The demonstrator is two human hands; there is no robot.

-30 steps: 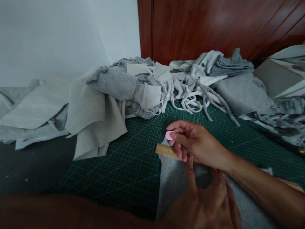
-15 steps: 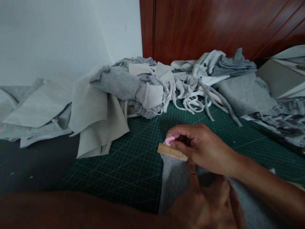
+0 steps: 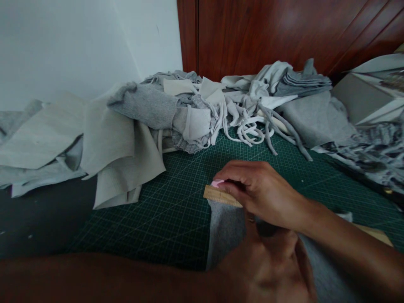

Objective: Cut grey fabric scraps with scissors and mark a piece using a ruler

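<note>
A small pink piece (image 3: 217, 183), perhaps chalk, is pinched between the thumb and fingers of my right hand (image 3: 263, 193). It touches the upper edge of a short wooden ruler (image 3: 221, 196). The ruler lies across the end of a grey cloth (image 3: 225, 225) on the green cutting mat (image 3: 176, 202). Below, my left hand (image 3: 268, 261) rests over the cloth, one finger reaching to the ruler's right end and the other fingers apart. Part of the cloth is hidden under both hands.
Pale cloth pieces (image 3: 110, 139) lie at the left, and a heap of grey fabric and cords (image 3: 195, 122) runs along the back. Patterned fabric (image 3: 378, 147) and a pale box (image 3: 362, 97) are at the right.
The view has shifted slightly, moving most things left. The pink piece now sits lower in my right fingers, closer against the ruler's edge, and looks more tilted.
</note>
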